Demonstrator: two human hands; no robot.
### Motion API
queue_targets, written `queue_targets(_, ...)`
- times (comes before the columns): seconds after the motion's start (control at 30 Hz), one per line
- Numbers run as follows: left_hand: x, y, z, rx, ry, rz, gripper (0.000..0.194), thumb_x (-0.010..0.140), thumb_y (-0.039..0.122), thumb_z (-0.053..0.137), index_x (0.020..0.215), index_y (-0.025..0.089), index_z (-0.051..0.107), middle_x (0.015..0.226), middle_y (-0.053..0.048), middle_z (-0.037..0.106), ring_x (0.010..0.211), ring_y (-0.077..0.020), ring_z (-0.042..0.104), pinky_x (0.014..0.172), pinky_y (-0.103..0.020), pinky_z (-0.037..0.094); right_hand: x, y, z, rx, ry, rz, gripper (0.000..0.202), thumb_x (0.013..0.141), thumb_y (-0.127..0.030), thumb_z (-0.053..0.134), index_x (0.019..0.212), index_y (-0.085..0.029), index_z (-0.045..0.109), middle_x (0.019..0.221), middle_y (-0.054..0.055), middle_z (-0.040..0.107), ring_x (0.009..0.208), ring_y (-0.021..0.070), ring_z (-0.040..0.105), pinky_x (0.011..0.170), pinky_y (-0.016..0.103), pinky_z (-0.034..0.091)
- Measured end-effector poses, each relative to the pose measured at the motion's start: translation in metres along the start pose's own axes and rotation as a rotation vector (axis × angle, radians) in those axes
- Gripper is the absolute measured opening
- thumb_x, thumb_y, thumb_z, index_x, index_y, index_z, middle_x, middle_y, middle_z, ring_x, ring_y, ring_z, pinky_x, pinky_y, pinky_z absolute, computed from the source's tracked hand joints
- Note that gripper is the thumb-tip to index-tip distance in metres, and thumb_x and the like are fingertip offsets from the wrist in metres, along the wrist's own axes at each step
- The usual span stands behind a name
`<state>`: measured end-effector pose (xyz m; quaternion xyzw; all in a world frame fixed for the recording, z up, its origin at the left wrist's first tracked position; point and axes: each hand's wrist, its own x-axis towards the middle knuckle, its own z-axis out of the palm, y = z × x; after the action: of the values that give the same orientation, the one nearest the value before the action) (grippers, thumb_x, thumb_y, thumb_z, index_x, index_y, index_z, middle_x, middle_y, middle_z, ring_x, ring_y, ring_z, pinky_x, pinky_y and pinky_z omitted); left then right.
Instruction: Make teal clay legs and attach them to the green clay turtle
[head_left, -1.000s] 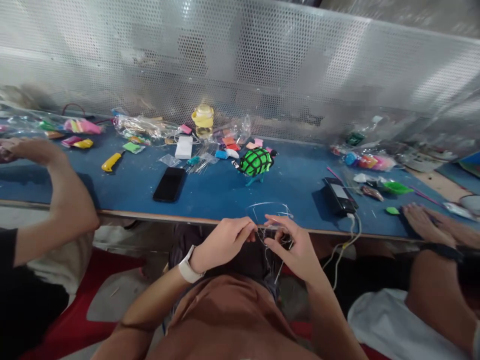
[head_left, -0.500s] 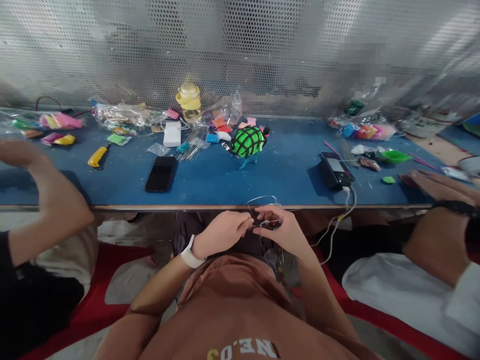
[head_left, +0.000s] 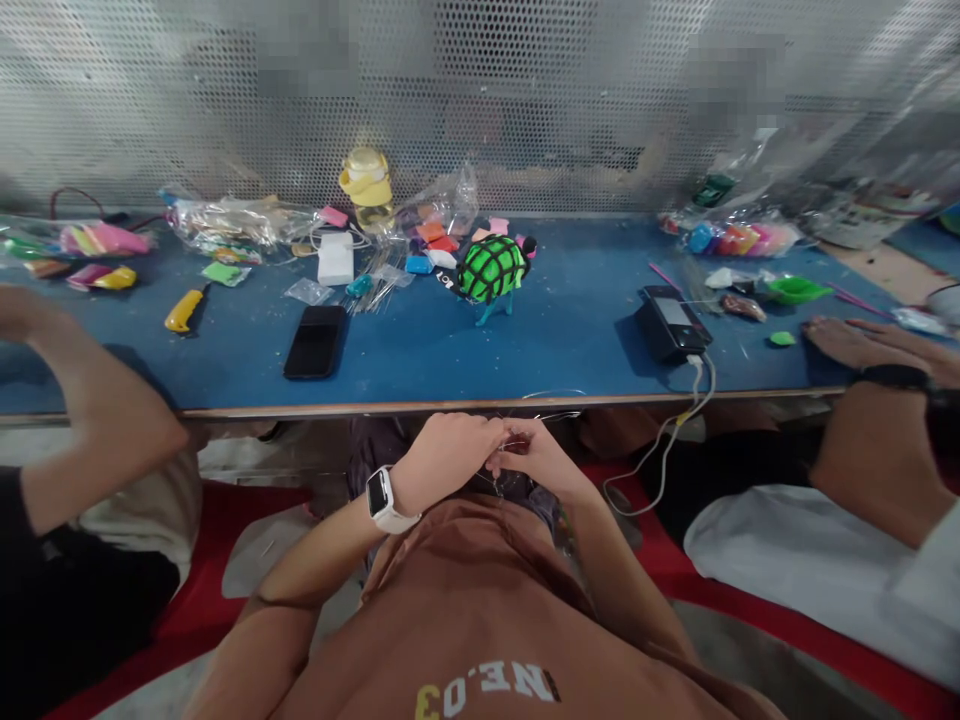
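Just below the table edge, over my lap, thin silvery wire (head_left: 559,415) loops out from between my two hands. My left hand (head_left: 452,452), with a white watch on its wrist, is closed, its fingertips pinching at the wire. Touching or nearly touching it, my right hand (head_left: 546,460) has curled fingers closed around part of the same wire. The exact grip is partly hidden by the fingers. Beyond them on the table stands a green turtle figure (head_left: 491,270) with black grid lines and teal legs.
On the blue table (head_left: 450,370) lie a phone (head_left: 316,342), a yellow cutter (head_left: 184,311), a white box (head_left: 335,259), clay packets, and a black device (head_left: 673,325) with a cable. A yellow-lidded bottle (head_left: 367,190) stands behind. People sit on both sides.
My hands have come closer together, and my left wrist has turned so the watch face shows. The wire loop above the hands now looks lower and flatter. The view has shifted slightly.
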<state>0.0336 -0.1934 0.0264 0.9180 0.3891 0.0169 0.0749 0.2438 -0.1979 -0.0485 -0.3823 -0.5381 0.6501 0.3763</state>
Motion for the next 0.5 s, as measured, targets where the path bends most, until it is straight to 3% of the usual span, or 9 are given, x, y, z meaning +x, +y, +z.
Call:
queue_targets(0.1, 0.001, -0.004, -0.005, 0.02, 0.004, -0.02, 0.021, 0.117, 0.016, 0.059, 0.103, 0.017, 0.074, 0.091, -0.008, 0.082, 0.085, -0.0271, 0.081, 0.064, -0.037, 0.034, 0.002, 0.002, 0.003, 0.039, 0.016, 0.004, 0.03, 0.078, -0.037, 0.106, 0.085, -0.02, 0.082, 0.072, -0.001, 0.078, 0.062, 0.0139, 0.069, 0.067, 0.027, 0.06)
queue_targets(0.23, -0.004, -0.006, -0.004, -0.032, 0.144, -0.118, 0.029, 0.122, 0.027, 0.054, 0.1, 0.019, 0.071, 0.092, -0.007, 0.08, 0.084, -0.0257, 0.077, 0.066, -0.037, 0.035, 0.006, 0.008, 0.003, 0.031, 0.119, -0.059, 0.036, 0.086, -0.048, 0.103, 0.089, -0.021, 0.08, 0.072, -0.001, 0.077, 0.065, 0.0144, 0.07, 0.071, 0.028, 0.059)
queue_targets(0.37, -0.013, -0.003, 0.007, -0.124, 0.299, -0.206, 0.03, 0.122, 0.032, 0.054, 0.098, 0.021, 0.067, 0.093, -0.005, 0.077, 0.082, -0.0229, 0.073, 0.068, -0.036, 0.038, 0.009, 0.007, 0.0, 0.083, 0.267, -0.153, 0.043, 0.091, -0.058, 0.098, 0.091, -0.023, 0.074, 0.071, -0.004, 0.073, 0.062, 0.0135, 0.072, 0.073, 0.029, 0.062)
queue_targets(0.5, -0.018, 0.001, 0.025, -0.214, 0.387, -0.205, 0.031, 0.123, 0.031, 0.052, 0.095, 0.022, 0.062, 0.095, -0.003, 0.076, 0.086, -0.0205, 0.072, 0.07, -0.034, 0.041, 0.012, 0.002, 0.002, 0.18, 0.344, -0.197, 0.047, 0.089, -0.06, 0.1, 0.09, -0.024, 0.069, 0.069, -0.009, 0.062, 0.056, 0.0103, 0.064, 0.067, 0.027, 0.062)
